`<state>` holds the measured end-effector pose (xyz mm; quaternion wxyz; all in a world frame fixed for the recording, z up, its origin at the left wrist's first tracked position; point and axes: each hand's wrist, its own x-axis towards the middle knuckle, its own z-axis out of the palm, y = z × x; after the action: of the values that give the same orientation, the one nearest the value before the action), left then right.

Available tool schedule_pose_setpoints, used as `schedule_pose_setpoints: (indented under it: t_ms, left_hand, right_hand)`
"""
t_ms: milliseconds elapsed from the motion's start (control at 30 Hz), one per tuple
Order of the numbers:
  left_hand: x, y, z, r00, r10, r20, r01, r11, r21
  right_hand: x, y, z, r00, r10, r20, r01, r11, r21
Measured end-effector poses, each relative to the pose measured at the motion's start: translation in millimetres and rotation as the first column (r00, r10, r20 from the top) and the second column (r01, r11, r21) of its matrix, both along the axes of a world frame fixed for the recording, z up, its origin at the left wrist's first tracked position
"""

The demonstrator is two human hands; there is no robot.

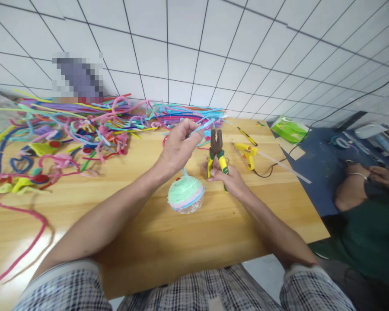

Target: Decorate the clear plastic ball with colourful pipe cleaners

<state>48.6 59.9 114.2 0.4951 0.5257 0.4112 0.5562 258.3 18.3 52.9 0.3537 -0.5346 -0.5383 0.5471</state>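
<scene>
1. Apparently, the left hand pinches a pale-blue fuzzy strand; the right hand grips yellow-and-green-handled metal pliers.
2. Below the left hand, a round mint-green wrapped ball seems light, crushable; cup its sides.

Craft workshop, I judge: pipe cleaners heaped on wooden counter, pliers, glue gun, knife out; I see tiled wall, co-worker beside.

Our left hand pinches a light-blue pipe cleaner near the mint-topped ball; our right hand grips combination pliers, with a yellow hot-glue gun to their right.
</scene>
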Motion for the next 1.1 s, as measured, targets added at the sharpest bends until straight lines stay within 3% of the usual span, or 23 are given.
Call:
schedule_pose_setpoints:
  t_ms: [200, 467, 733, 867, 1100]
  left_hand:
    - [-1.5, -4.8, -3.3, 0.978, -0.034, -0.206, 0.048, 0.997, 0.063]
    - [-2.7, 2.9, -15.8, 0.891, 0.045, -0.452, 0.058, 0.976, 0.212]
    - [-2.8, -0.3, -20.9, 0.782, 0.039, -0.622, 0.198, 0.931, 0.307]
    - [-2.7, -4.0, -17.1, 0.759, 0.025, -0.650, 0.218, 0.932, 0.290]
    - [-0.2, -7.3, -13.7, 0.843, -0.039, -0.537, 0.226, 0.931, 0.286]
  right_hand:
    - [5.2, -0.9, -10.1, 0.999, 0.009, 0.047, -0.012, 0.998, 0.065]
    - [14.5, -6.3, -9.7, 0.927, -0.105, 0.360, -0.019, 0.946, 0.324]
    - [11.1, -6.2, -1.6, 0.896, -0.090, 0.435, -0.060, 0.946, 0.319]
    - [8.8, -6.6, 0.5, 0.907, -0.083, 0.414, -0.038, 0.960, 0.277]
    - [9.4, -6.1, 0.7, 0.917, -0.098, 0.387, -0.015, 0.960, 0.280]
